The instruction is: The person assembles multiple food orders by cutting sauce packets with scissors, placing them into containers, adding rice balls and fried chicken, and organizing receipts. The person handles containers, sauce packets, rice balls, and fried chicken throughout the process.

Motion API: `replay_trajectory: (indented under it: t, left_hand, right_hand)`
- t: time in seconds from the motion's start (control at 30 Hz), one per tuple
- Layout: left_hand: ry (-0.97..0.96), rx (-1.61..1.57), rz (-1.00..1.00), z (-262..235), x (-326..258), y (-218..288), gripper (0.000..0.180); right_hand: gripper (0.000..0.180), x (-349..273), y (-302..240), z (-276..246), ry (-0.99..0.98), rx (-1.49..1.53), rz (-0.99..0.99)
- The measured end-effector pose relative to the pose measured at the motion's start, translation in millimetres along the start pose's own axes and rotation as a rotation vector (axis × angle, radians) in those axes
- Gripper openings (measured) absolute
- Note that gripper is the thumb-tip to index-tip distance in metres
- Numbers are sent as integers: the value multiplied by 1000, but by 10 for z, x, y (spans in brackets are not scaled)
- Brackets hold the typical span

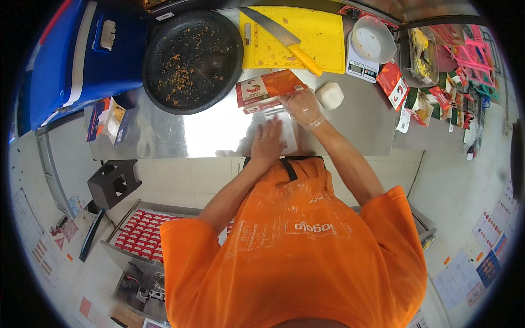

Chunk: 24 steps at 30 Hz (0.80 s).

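As the head view looked straight down, I logged the steel surface [350,123] first, then the blue cooler box [76,57] at its far left, and the black pan [191,60] beside that, empty but for brown crumbs. Right of the pan lay the yellow cutting board [322,38], smeared, with a yellow-handled knife [284,38] lying diagonally on it, blade toward the far left. A small scale [363,65] carried a white bowl [374,41]. A pale dough-like lump [330,94] sat just beside the right hand.

The orange carton [268,89] lay flat on the surface between pan and board, near the front edge of the board. Its long axis ran roughly left to right, tilted slightly, the right end pointing farther from the person.

The right hand [304,107], in a clear glove, had its grip closed on the carton's right end. The left hand [268,142] rested flat and open on a thin clear sheet [287,136] on the surface, holding nothing.

Judgement: the cutting and pan work looked finished, given the residue; the carton appeared not yet opened, so its handling seemed at an early stage.
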<state>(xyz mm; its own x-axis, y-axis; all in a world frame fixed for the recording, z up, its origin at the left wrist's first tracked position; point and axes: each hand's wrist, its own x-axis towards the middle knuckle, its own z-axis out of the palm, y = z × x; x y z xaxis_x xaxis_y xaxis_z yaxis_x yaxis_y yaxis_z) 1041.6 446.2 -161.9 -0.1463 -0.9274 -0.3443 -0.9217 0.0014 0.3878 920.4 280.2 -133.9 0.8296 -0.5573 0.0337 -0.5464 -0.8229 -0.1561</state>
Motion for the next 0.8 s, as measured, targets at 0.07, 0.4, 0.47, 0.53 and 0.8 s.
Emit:
replay_trajectory:
  t: [0.07,0.4,0.47,0.53,0.8]
  left_hand:
    - [177,59,-56,58,29,-121,60]
    - [594,-214,-92,-280,-1,217,13]
    - [535,-323,-21,-458,-11,641,16]
    - [420,-426,21,-579,140,1080,18]
    - [262,-797,183,-950,1583,3033,97]
  right_hand:
    - [17,-52,11,58,-245,-96,27]
    - [38,-1211,1315,-226,263,-254,716]
    - [45,-1548,2088,-542,295,-360,876]
    - [42,-1905,2715,-468,120,-481,853]
    - [29,-2110,2260,-1949,-8,710,703]
